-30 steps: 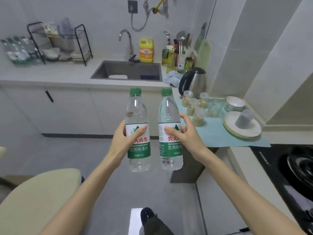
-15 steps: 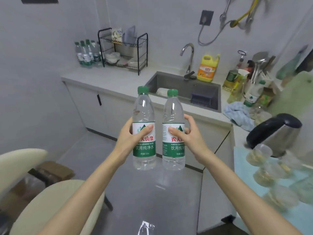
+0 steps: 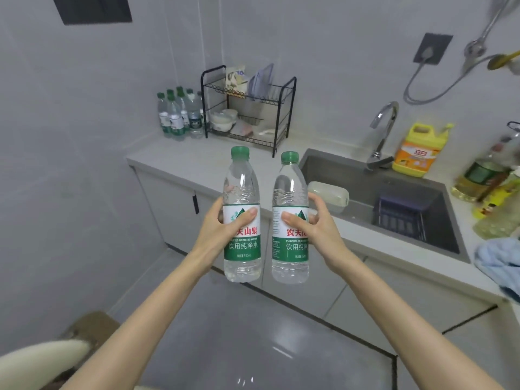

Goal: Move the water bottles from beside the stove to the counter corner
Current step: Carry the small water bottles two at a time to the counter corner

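Observation:
I hold two clear water bottles with green caps and green-and-white labels upright in front of me, above the floor. My left hand [image 3: 222, 220] is wrapped around the left bottle [image 3: 241, 249]. My right hand [image 3: 315, 223] grips the right bottle [image 3: 289, 254]. Several more bottles of the same kind [image 3: 177, 116] stand grouped in the counter corner at the far left, against the wall. The grey counter [image 3: 202, 161] runs from that corner toward the sink.
A black dish rack [image 3: 247, 108] with bowls stands right of the corner bottles. Further right lie the sink [image 3: 380, 198] with a tap [image 3: 382, 130], a yellow detergent jug [image 3: 419, 149], oil bottles and a blue cloth [image 3: 498, 260]. A pale chair back [image 3: 42, 361] sits bottom left.
The view has swung left and closer to the counter: the stove, kettle and jars have left the frame, and the corner bottles and dish rack are nearer. Both hands still hold their bottles.

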Action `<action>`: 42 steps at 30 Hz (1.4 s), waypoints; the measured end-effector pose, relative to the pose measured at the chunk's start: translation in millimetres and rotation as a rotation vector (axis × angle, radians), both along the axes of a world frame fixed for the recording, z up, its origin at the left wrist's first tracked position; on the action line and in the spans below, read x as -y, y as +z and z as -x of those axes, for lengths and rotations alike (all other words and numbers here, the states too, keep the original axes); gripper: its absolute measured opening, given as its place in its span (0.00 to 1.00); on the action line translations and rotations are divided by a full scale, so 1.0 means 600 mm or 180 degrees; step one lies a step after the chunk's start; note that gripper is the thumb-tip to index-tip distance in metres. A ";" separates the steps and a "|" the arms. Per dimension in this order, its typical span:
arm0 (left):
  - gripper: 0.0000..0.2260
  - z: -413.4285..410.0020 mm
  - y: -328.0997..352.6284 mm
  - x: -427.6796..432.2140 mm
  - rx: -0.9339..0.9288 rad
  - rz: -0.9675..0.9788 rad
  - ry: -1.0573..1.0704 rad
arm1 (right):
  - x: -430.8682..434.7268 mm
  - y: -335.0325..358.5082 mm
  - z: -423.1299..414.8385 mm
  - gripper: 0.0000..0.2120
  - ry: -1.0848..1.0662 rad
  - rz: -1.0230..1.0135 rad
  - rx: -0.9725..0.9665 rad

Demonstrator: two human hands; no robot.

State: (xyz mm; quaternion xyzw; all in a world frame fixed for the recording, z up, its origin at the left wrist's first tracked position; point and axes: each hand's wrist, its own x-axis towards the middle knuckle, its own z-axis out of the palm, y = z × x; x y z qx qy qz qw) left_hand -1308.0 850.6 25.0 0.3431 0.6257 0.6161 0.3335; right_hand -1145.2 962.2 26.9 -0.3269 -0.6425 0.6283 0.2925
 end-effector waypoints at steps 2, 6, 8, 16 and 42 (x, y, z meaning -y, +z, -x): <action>0.20 0.063 0.002 -0.039 -0.0034 0.0038 0.0031 | -0.042 0.002 0.066 0.32 0.0009 -0.0030 0.0040; 0.24 0.166 -0.004 -0.103 -0.0042 0.0092 0.0142 | -0.117 -0.001 0.177 0.29 0.0100 0.0008 0.0065; 0.27 0.212 -0.011 -0.130 0.0002 0.0144 0.0212 | -0.151 -0.002 0.228 0.29 0.0177 0.0020 0.0082; 0.41 0.425 -0.042 -0.257 0.0116 0.0328 0.0750 | -0.307 -0.029 0.473 0.29 0.0541 0.0004 0.0075; 0.32 1.144 -0.162 -0.510 -0.0592 0.1032 0.0893 | -0.574 -0.156 1.156 0.27 -0.0136 -0.0167 0.1037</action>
